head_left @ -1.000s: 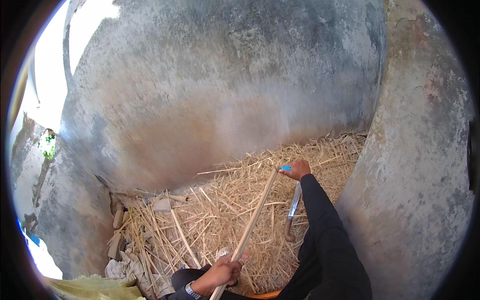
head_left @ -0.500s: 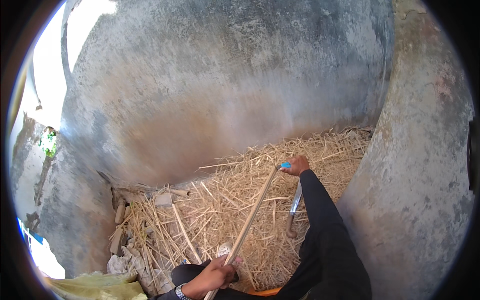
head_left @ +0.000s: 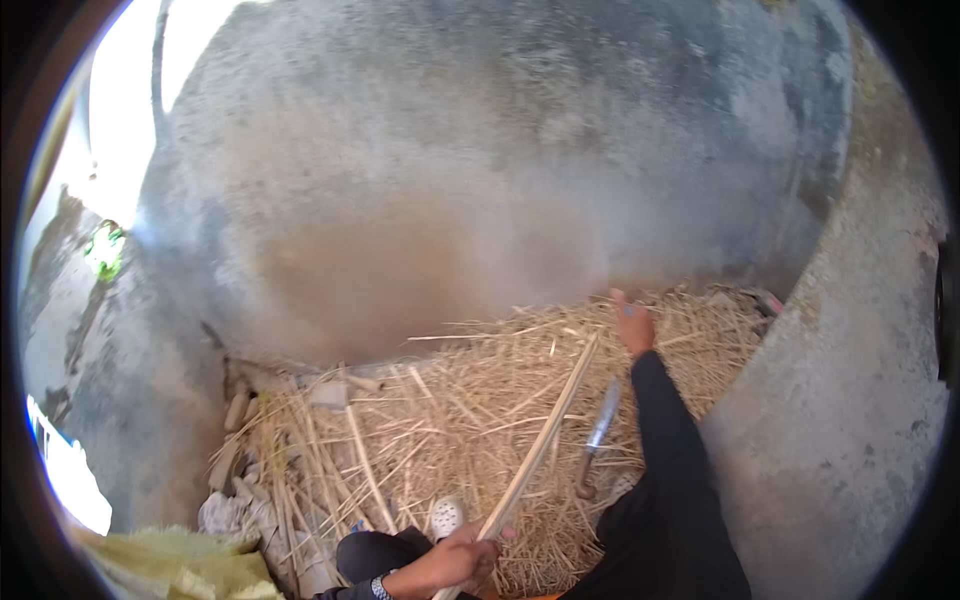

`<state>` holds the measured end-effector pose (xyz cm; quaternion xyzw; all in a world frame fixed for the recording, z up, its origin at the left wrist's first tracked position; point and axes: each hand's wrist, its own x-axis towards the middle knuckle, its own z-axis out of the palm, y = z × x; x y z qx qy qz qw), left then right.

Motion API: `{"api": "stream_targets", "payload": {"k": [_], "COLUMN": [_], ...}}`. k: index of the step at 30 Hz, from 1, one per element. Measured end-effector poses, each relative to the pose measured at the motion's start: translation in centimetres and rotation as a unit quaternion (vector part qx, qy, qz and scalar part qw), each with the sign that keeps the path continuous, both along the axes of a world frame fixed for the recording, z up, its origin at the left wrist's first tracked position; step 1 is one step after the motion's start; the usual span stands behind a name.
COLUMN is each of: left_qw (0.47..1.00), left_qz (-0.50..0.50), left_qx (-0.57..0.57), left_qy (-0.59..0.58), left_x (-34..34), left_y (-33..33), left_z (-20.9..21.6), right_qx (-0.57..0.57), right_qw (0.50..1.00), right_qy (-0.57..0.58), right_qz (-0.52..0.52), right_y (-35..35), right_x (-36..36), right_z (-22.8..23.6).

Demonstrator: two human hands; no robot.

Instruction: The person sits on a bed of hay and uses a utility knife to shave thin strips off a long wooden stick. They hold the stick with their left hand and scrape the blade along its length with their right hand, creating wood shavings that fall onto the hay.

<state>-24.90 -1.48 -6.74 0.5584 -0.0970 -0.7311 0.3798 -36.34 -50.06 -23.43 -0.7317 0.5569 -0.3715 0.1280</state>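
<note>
A long, pale bamboo strip (head_left: pixel 540 445) slants up and away from my left hand (head_left: pixel 458 562), whose fingers are wrapped round its near end. Beyond the strip's far tip, and apart from it, is my right hand (head_left: pixel 635 328). It is closed on a small blue-handled tool (head_left: pixel 628 311), blurred and mostly covered by the fingers, so its blade does not show clearly. A small pale shaving (head_left: pixel 553 347) appears near the strip's tip. On the litter left of my right forearm lies a large knife (head_left: pixel 603 418) with a curved wooden handle.
Bamboo shavings (head_left: pixel 480 390) cover the ground up to a weathered concrete wall (head_left: pixel 480 150). Another wall curves in at the right. Sticks, a brick-like block (head_left: pixel 328 395) and a yellowish sack (head_left: pixel 180 565) are at the left. A light perforated clog (head_left: pixel 447 517) is beside my left hand.
My right hand has moved farther away and slightly right, off the strip's tip. A shaving now shows beside the tip. The left hand keeps hold of the strip; the view has shifted slightly.
</note>
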Motion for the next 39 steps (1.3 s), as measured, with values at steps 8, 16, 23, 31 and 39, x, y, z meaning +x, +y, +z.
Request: {"api": "stream_targets", "payload": {"k": [8,16,23,31,39], "left_qw": [0.997,0.982,0.945,0.976,0.990], "left_qz": [0.039,-0.013,-0.029,-0.104,0.093], "left_qx": [-0.015,-0.113,-0.198,-0.009,-0.093], "left_qy": [-0.072,-0.153,-0.259,-0.193,-0.044], "left_x": [0.5,0.0,0.3,2.4,4.2], "left_y": [-3.4,-2.3,1.4,2.8,-3.9], "left_z": [1.5,0.4,-3.2,-1.1,-1.2], "right_qx": [0.086,-0.014,-0.134,0.125,0.167], "right_qw": [0.987,0.981,0.974,0.987,0.971], "right_qy": [-0.110,0.083,0.120,0.055,0.025], "right_qz": [0.077,0.173,0.136,-0.082,0.167], "right_y": [4.0,6.8,5.6,-2.1,8.3], "right_x": [-0.7,0.9,1.9,-4.8,2.9], "right_z": [6.4,7.6,4.7,-5.2,5.6]}}
